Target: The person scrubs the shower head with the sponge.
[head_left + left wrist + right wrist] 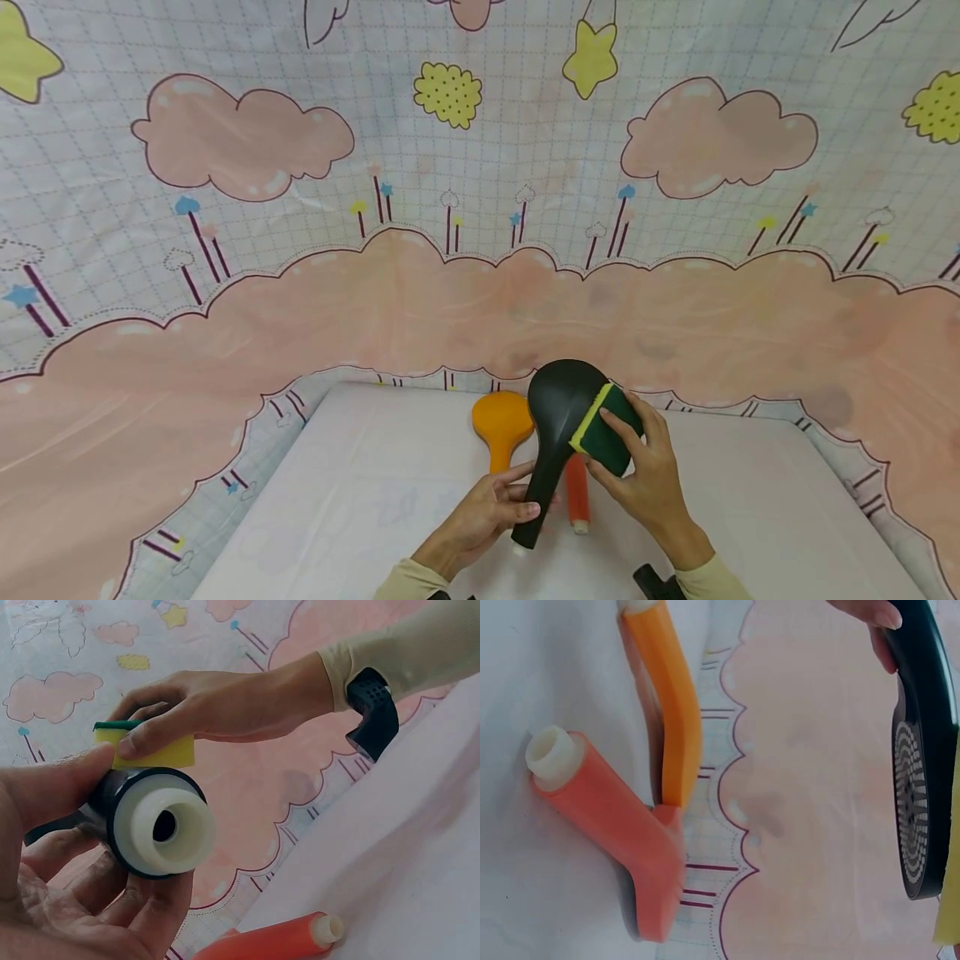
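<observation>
My left hand [487, 515] is curled round the handle of the black shower head [558, 417], thumb along one side and fingers underneath, so the white threaded end points back toward me and the round head stands raised over the far edge of the bench [360, 500]. To scrub well I judge that this grip should stay firm and low on the handle, so the head does not twist when I press. Just behind it, at the far edge, lies the orange shower head [501, 425], and beside that, under the black handle, the red shower head [576, 492]; both rest on the bench, apart from my hands. My right hand [645, 475] pinches the yellow-and-green sponge [603, 425] between thumb and fingers and presses it against the back of the black head. I think short strokes along the curve suit best, with the sponge lying flat. The nozzle face, seen from the right wrist, is turned away from the sponge, so I would need to roll the handle to reach it.
</observation>
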Action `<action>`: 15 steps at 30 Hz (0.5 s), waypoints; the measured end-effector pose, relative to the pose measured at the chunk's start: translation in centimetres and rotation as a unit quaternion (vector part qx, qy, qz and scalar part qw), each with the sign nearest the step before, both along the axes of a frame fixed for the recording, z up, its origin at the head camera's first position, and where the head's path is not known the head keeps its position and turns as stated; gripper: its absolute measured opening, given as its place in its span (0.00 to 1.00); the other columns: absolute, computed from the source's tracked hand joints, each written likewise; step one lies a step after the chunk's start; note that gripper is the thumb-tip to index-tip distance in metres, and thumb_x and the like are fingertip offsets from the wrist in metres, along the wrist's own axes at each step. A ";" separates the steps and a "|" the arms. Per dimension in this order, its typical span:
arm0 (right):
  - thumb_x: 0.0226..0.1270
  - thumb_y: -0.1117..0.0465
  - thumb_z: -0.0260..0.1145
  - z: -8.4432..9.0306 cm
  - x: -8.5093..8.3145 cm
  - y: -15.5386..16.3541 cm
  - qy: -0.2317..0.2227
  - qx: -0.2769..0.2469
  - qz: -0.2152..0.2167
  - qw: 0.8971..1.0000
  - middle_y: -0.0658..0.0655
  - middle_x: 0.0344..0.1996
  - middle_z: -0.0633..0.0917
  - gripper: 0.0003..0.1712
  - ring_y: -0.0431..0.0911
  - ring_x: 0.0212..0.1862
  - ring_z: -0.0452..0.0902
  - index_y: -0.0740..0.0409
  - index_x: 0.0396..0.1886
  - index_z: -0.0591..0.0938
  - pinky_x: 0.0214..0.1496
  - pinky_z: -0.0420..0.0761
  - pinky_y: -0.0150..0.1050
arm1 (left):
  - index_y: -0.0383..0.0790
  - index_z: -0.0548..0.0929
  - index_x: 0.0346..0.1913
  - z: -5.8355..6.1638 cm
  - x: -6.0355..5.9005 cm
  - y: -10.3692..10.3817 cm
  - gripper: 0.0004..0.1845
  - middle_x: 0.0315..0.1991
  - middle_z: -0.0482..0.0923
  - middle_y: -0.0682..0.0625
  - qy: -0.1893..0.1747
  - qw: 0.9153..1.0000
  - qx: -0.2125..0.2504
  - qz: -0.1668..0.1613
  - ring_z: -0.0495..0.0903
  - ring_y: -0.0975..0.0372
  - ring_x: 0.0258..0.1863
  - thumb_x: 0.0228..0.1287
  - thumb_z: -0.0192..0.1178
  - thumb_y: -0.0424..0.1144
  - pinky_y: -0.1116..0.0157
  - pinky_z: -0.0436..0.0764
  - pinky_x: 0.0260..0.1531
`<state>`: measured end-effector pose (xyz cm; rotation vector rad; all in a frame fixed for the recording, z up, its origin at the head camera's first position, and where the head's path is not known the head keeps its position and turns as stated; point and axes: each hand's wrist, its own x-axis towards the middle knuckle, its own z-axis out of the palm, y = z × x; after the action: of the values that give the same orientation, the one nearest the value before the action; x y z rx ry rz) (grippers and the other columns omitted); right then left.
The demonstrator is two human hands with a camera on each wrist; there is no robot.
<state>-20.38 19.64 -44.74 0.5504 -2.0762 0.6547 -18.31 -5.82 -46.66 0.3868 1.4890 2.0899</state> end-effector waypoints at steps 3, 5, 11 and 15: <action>0.31 0.59 0.83 0.0 0.0 0.0 -0.002 0.004 -0.007 1.000 0.66 0.67 0.70 0.45 0.59 0.65 0.66 0.52 0.59 0.81 0.60 0.75 0.37 | 0.42 0.68 0.72 0.1 0.0 0.3 0.34 0.56 0.82 0.37 0.001 1.000 -0.009 0.014 0.84 0.53 0.52 0.62 0.65 0.31 0.55 0.79 0.58; 0.31 0.58 0.83 0.0 0.0 0.1 -0.005 0.007 -0.010 1.000 0.67 0.67 0.70 0.45 0.60 0.65 0.66 0.52 0.59 0.81 0.54 0.79 0.49 | 0.42 0.69 0.71 0.1 -0.1 0.6 0.33 0.56 0.80 0.39 0.005 1.000 -0.015 0.021 0.83 0.55 0.49 0.62 0.65 0.32 0.58 0.80 0.55; 0.43 0.49 0.82 0.0 0.3 -0.2 -0.037 0.007 0.002 0.999 0.66 0.68 0.69 0.39 0.59 0.66 0.65 0.52 0.59 0.81 0.51 0.80 0.55 | 0.43 0.70 0.70 0.1 -0.3 1.2 0.33 0.49 0.75 0.47 0.006 0.999 -0.014 0.032 0.78 0.60 0.43 0.62 0.67 0.37 0.65 0.78 0.49; 0.45 0.48 0.81 -0.1 0.5 -0.4 -0.055 0.007 0.006 0.998 0.65 0.69 0.68 0.39 0.59 0.67 0.64 0.51 0.60 0.80 0.52 0.81 0.57 | 0.43 0.71 0.70 0.1 -0.4 1.5 0.33 0.49 0.75 0.46 0.000 0.999 -0.018 0.043 0.79 0.60 0.43 0.62 0.67 0.37 0.65 0.77 0.49</action>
<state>-19.87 19.23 -44.81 0.5463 -2.1829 0.6905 -18.70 -4.27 -46.56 0.3159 1.5659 2.1258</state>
